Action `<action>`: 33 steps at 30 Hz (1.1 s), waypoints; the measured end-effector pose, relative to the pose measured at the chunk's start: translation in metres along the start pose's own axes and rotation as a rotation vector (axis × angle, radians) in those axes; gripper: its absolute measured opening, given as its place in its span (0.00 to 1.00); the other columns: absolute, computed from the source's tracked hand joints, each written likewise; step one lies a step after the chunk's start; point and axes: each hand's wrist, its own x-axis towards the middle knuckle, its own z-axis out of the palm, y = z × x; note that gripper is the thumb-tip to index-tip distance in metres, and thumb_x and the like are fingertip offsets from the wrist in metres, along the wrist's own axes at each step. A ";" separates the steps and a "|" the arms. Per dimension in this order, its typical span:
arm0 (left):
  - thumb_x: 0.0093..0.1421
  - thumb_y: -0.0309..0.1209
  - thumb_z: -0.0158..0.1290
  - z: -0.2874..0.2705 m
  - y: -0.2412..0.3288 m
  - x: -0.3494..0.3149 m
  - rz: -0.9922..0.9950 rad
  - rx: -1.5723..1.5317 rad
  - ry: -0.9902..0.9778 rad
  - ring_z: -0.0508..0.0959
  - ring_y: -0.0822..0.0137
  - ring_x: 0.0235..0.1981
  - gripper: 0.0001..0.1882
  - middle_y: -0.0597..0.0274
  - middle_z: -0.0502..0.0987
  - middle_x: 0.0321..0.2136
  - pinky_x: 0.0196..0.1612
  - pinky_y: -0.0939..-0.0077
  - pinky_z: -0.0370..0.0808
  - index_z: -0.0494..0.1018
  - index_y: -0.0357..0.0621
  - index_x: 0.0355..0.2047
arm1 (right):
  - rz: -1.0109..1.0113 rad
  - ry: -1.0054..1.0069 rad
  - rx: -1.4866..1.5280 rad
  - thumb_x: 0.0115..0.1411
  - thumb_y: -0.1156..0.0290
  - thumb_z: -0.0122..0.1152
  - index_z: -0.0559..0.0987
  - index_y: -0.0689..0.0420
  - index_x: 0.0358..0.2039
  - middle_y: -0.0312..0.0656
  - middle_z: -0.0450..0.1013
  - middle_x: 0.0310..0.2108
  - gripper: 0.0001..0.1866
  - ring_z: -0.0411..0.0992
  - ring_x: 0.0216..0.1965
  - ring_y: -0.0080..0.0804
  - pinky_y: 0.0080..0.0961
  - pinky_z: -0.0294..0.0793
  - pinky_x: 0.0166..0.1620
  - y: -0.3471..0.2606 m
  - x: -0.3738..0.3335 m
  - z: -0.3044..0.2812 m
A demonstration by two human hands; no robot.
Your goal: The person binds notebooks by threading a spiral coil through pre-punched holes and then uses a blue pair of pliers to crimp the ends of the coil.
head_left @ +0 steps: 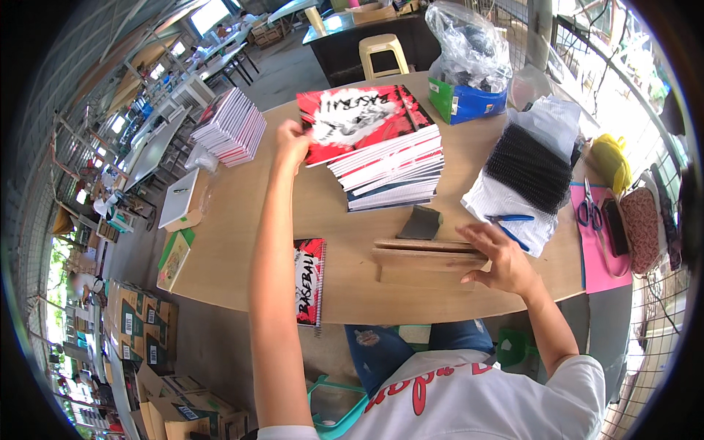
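Note:
My left hand (293,145) reaches far across the table, its fingers closed on the left edge of a red, black and white notebook (356,121). That notebook is the topmost of a tall, uneven stack of notebooks (392,176) and sticks out past it to the left. My right hand (500,260) is open, thumb and fingers apart, at the right end of a wooden slotted holder (429,253); whether it touches the wood I cannot tell. A dark, squarish piece (421,222) lies just behind the holder. Beneath my left forearm, partly hidden, is a spiral-bound notebook (309,282).
Black binding coils (532,169) lie on white sheeting at right, with blue-handled pliers (511,218) in front. Scissors (589,209) rest on pink paper at the right edge. Another notebook stack (231,128) stands far left. A blue-green box (467,100) holds a plastic bag at the back.

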 end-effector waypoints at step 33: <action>0.64 0.16 0.55 0.068 -0.129 -0.163 0.487 -0.795 0.078 0.75 0.69 0.56 0.32 0.52 0.74 0.60 0.58 0.76 0.71 0.60 0.34 0.67 | 0.095 0.242 0.374 0.62 0.72 0.68 0.83 0.62 0.38 0.51 0.78 0.24 0.08 0.75 0.21 0.34 0.29 0.73 0.29 -0.058 0.091 0.020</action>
